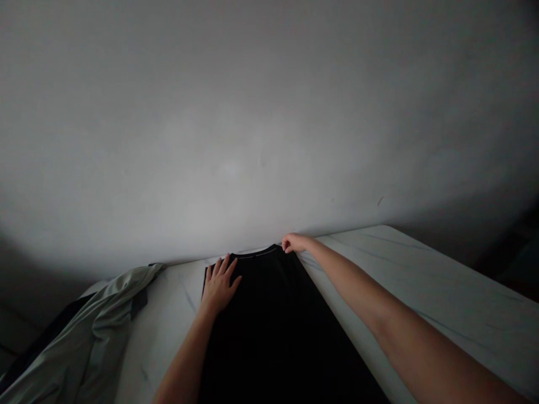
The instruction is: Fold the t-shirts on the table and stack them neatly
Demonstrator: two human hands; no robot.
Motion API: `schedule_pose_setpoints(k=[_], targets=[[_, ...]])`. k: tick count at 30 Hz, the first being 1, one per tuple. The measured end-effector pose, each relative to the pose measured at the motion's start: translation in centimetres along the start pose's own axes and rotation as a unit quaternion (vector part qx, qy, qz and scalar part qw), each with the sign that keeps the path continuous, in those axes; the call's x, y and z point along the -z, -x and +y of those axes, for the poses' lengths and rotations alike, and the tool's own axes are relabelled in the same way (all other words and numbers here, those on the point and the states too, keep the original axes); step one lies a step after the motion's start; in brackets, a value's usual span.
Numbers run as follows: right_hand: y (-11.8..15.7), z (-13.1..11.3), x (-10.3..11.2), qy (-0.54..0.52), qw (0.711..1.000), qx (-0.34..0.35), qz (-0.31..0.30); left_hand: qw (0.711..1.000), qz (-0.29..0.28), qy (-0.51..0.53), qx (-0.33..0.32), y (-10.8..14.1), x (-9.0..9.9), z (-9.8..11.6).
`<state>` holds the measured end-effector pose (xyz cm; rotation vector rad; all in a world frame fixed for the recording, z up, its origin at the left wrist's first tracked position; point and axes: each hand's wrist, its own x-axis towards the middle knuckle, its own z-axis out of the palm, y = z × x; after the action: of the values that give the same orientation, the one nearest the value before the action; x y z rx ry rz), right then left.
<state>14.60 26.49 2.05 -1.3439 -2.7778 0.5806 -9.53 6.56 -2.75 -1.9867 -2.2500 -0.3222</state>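
A black shirt (278, 336) lies spread out on the table, its neckline with a thin pale seam at the far end by the wall. Flat on the shirt's upper left part rests my left hand (220, 286), fingers spread. At the upper right shoulder, my right hand (293, 243) is closed with its fingers pinched on the shirt's edge. The near end of the shirt runs out of the bottom of the view.
On the left of the marble-patterned white table (421, 269) lies a crumpled grey-green garment (105, 331) with dark cloth beneath it. A plain wall (252, 123) rises directly behind the table's far edge.
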Motion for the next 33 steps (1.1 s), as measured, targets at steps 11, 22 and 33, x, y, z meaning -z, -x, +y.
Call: schedule_pose_setpoints(k=[11,22,33], targets=[[7.5,-4.5,-7.9,0.032,0.977,-0.031,0.211,0.993,-0.088,-0.029,0.073,4.4,4.9,6.9],[7.1,-3.2,-9.1,0.016,0.98,-0.11,0.166,0.981,-0.072,0.129,0.129,3.6,4.6,5.2],[5.7,-4.3,-7.8,0.073,0.962,-0.157,0.21,0.986,-0.061,0.088,0.127,5.1,3.5,6.6]])
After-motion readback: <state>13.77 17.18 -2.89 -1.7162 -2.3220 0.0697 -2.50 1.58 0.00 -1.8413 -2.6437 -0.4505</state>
